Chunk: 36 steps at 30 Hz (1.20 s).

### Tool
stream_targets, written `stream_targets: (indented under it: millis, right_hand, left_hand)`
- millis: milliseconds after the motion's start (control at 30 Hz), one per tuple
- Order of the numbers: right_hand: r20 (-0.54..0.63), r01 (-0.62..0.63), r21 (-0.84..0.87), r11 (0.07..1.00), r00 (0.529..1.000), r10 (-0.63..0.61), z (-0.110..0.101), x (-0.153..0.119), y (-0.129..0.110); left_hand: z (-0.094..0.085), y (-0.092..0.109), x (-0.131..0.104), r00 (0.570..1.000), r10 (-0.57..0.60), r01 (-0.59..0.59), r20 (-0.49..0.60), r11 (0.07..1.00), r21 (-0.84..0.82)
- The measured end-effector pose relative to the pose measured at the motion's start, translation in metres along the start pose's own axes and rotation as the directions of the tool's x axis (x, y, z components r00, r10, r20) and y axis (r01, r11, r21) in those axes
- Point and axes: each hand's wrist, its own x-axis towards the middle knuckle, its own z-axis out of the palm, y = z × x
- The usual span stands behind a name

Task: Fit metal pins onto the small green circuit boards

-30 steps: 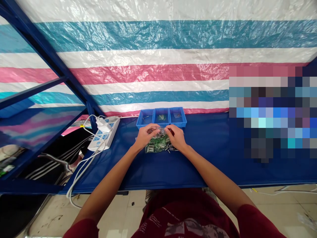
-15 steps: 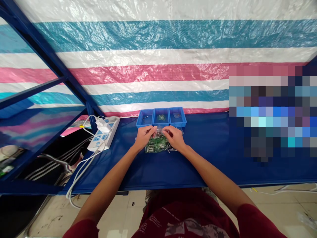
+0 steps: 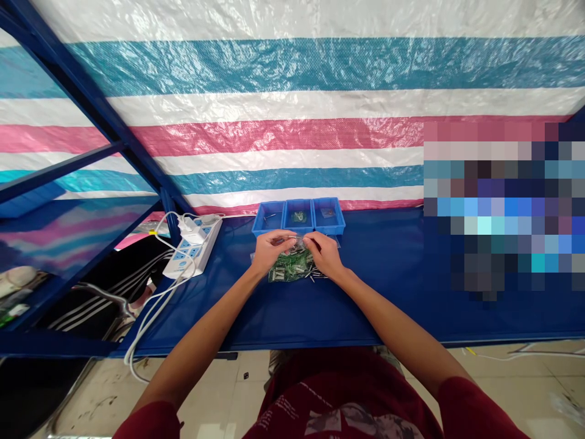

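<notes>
My left hand (image 3: 270, 252) and my right hand (image 3: 326, 253) face each other just in front of the blue bins, fingers pinched. Between the fingertips is a small clear plastic bag (image 3: 300, 239), gripped from both sides. A thin metallic piece shows at my left fingertips, too small to name. Below the hands, on the table, lies a green-tinted plastic bag (image 3: 292, 268) of small silvery metal parts. Several loose thin metal pins (image 3: 315, 274) are beside it, partly hidden by my right hand.
Three joined blue bins (image 3: 254, 227) stand behind my hands, holding a thin metal piece, a green packet (image 3: 298, 217) and a clear packet (image 3: 327, 213). To the left, a white power strip (image 3: 185, 263) trails cables over the blue table (image 3: 388, 292). The far right is pixelated.
The fingertips of both hands have shifted slightly, with the left ones moving right over the clear bag. A thin metallic piece now shows there. The green-tinted bag stays in place.
</notes>
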Motion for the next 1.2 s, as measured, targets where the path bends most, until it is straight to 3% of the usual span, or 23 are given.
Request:
stream_targets:
  millis: [200,333,433,533,633,867,1200]
  right_hand:
    - [0.021,0.013,-0.008,1.0,1.0,-0.013,0.001,0.0,-0.001]
    - [0.002,-0.022,-0.02,1.0,1.0,0.022,0.0,0.0,-0.001]
    - [-0.024,-0.044,-0.036,0.998,0.999,0.043,0.0,0.0,-0.001]
    - [-0.048,-0.052,-0.043,0.998,0.998,0.05,0.0,0.0,-0.002]
    - [-0.054,-0.048,-0.036,0.998,0.997,0.046,-0.001,0.0,-0.002]
    - [-0.068,-0.06,-0.023,0.998,0.996,0.058,-0.003,0.001,-0.005]
    - [0.017,0.063,0.047,0.997,0.998,-0.064,0.001,0.0,-0.002]
  left_hand:
    - [0.006,0.0,-0.001,0.992,0.111,-0.11,-0.061,0.994,0.02]
    - [0.004,0.007,-0.006,0.976,0.214,-0.199,-0.05,0.957,0.21]
    - [-0.001,0.009,-0.007,0.938,0.346,-0.312,0.019,0.821,0.479]
    - [-0.006,0.01,-0.006,0.903,0.414,-0.392,0.113,0.688,0.611]
    - [-0.006,0.008,-0.005,0.909,0.378,-0.401,0.176,0.682,0.612]
    - [-0.005,0.006,-0.004,0.974,0.147,-0.21,0.17,0.865,0.455]
    - [-0.001,0.016,-0.006,0.985,0.019,-0.067,0.169,0.957,0.282]
